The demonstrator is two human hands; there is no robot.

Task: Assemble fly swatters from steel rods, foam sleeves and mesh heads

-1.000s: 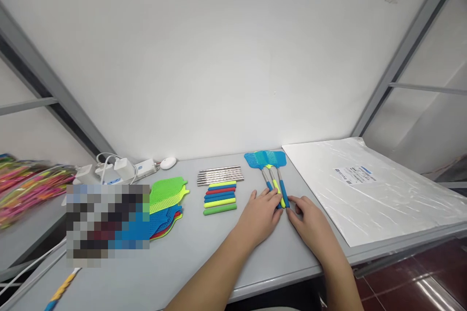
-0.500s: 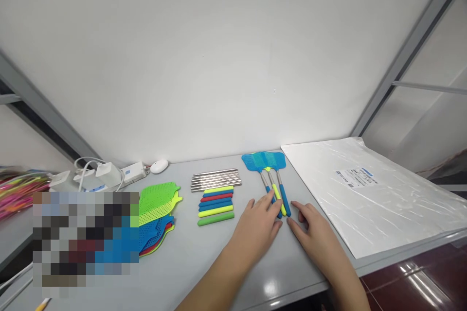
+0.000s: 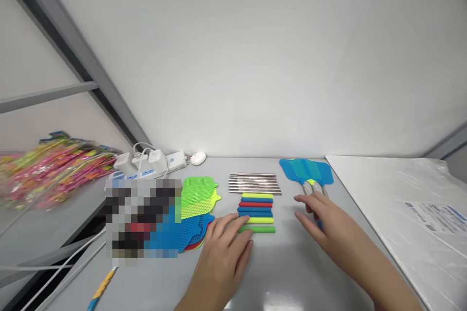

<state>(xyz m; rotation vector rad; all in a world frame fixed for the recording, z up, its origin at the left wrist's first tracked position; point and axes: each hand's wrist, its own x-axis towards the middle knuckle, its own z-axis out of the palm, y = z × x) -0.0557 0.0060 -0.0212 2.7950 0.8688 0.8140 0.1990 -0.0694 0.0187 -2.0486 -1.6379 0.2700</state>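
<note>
My left hand (image 3: 228,255) is open over the table, fingers stretched between the loose swatter heads and the coloured handle sleeves. Its fingertips reach the left end of the green handle sleeve (image 3: 264,229); whether they touch it I cannot tell. Green (image 3: 199,187), yellow (image 3: 202,207) and blue (image 3: 190,231) swatter heads lie overlapping on the left. Beyond the sleeves is a row of several metal rods (image 3: 252,182). My right hand (image 3: 323,223), open with thumb and fingers apart, hovers over the handles of three assembled fly swatters (image 3: 306,170) and partly hides them.
On the right lies a large white wrapped sheet (image 3: 386,194) with a label. At the back left are a power strip (image 3: 177,160) with chargers and a white oval device (image 3: 198,158). Bagged colourful items (image 3: 65,170) sit farther left; a cable (image 3: 100,289) crosses the front left.
The view has turned left. My left hand has come off the assembled swatters and moved left to the handle sleeves. My right hand is now above the swatter handles.
</note>
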